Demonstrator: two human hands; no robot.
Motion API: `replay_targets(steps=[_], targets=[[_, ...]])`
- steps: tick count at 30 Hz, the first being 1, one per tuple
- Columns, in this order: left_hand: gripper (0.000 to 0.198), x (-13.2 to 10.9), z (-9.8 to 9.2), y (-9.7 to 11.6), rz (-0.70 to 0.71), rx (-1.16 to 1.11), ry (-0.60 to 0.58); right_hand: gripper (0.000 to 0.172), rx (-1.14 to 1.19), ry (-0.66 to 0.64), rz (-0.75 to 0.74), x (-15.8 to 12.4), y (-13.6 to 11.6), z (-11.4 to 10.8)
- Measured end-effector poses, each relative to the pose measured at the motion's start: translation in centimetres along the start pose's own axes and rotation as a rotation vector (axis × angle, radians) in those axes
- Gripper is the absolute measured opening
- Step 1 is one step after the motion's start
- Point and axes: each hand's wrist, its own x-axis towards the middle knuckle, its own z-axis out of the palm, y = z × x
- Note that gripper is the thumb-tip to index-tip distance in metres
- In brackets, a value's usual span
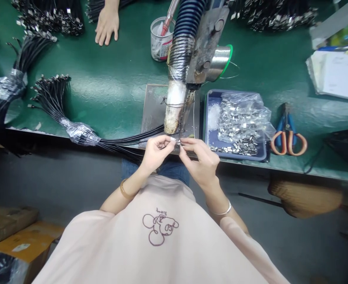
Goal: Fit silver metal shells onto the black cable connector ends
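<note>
My left hand (158,153) is closed in a pinch at the end of a black cable, beside the bundle of black cables (117,145) that runs in from the left. Thumb to finger, my right hand (201,159) pinches a small metal connector piece (178,142), whose details are mostly covered by the fingertips. Both hands meet at the table's front edge, just under a soldering fixture (188,94) and the white-wrapped end of a ribbed hose (175,96). A dark plate (153,104) lies beneath the fixture.
On the right, a blue tray (207,118) holds bagged metal shells, next to orange-handled scissors (283,142) and blue-handled pliers (286,110). A solder spool (221,62) and plastic cup (159,45) stand behind. Another person's hand (108,24) rests near more cable bundles (48,17).
</note>
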Motion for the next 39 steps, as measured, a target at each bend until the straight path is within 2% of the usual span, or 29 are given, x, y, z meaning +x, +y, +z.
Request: replay_targets(steps=[5, 8, 11, 13, 15, 18, 20, 24, 26, 29, 32, 34, 36, 39], targets=[[0.034, -0.1, -0.1, 0.2, 0.006, 0.012, -0.019, 0.016, 0.014, 0.013, 0.000, 0.0, 0.0, 0.0], [0.034, -0.1, -0.4, 0.3, -0.029, 0.037, -0.068, 0.014, 0.038, 0.018, 0.018, -0.2, -0.1, -0.1], [0.035, -0.1, -0.8, 0.1, -0.066, 0.078, -0.147, 0.008, 0.087, 0.045, 0.146, -0.6, -0.2, -0.7], [0.031, -0.2, -1.0, -0.1, -0.035, 0.099, -0.177, 0.006, 0.129, 0.064, 0.266, -0.8, -0.2, -1.4], [0.024, -0.5, -1.0, -0.2, 0.040, 0.156, -0.187, 0.010, 0.121, 0.010, 0.303, -0.8, -0.1, -2.1], [0.015, -0.9, -0.9, -0.1, 0.186, 0.334, -0.185, 0.012, 0.028, -0.199, 0.198, -0.6, 0.3, -2.7], [0.014, -1.1, -0.8, 0.0, 0.269, 0.445, -0.183, 0.013, -0.007, -0.289, 0.121, -0.4, 0.6, -2.8], [0.017, -1.5, -0.6, 0.1, 0.340, 0.558, -0.174, 0.012, -0.003, -0.317, 0.080, -0.5, 0.8, -2.3], [0.018, -1.6, -0.5, 0.1, 0.320, 0.534, -0.163, 0.011, 0.036, -0.298, 0.093, -0.7, 0.5, -1.9], [0.023, -1.8, -0.9, -0.1, 0.125, 0.293, -0.237, 0.010, 0.186, -0.226, 0.213, -1.0, -0.1, -1.5], [0.030, -1.8, -1.6, -0.4, -0.103, 0.017, -0.319, 0.013, 0.309, -0.042, 0.428, -1.0, 0.2, -2.5], [0.040, -1.9, -1.9, -0.7, -0.159, -0.047, -0.306, 0.016, 0.256, 0.057, 0.536, -0.5, 1.4, -3.9], [0.041, -2.1, -1.8, -0.8, -0.141, -0.025, -0.282, 0.017, 0.081, -0.003, 0.590, 0.1, 3.2, -5.5], [0.023, -2.2, -1.4, -0.6, 0.022, 0.123, -0.277, 0.021, -0.080, -0.261, 0.568, 1.1, 6.3, -7.0]])
